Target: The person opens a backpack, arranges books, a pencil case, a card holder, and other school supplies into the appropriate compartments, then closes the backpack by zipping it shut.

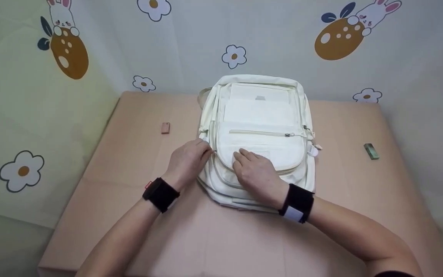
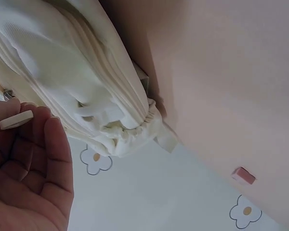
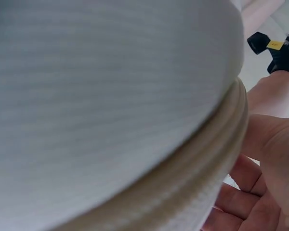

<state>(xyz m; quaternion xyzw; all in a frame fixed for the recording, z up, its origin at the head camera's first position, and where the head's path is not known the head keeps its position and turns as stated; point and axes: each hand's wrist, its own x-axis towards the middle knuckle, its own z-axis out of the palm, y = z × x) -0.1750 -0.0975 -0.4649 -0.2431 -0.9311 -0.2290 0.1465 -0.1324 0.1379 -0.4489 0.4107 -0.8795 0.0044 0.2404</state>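
A white backpack lies front side up at the middle of the table, its zipped front pocket facing me. With thumb and fingers my left hand pinches a pale zipper pull at the pocket's left edge. My right hand is on the lower front of the backpack, fingers bent against the pocket fabric. In the right wrist view the pocket's zipper edge hides those fingertips. A second zipper runs across the pocket.
A small pink block lies on the pinkish tablecloth, left of the backpack. To the right sits a small green block. Behind hangs a curtain printed with flowers and rabbits. Both wrists wear black bands.
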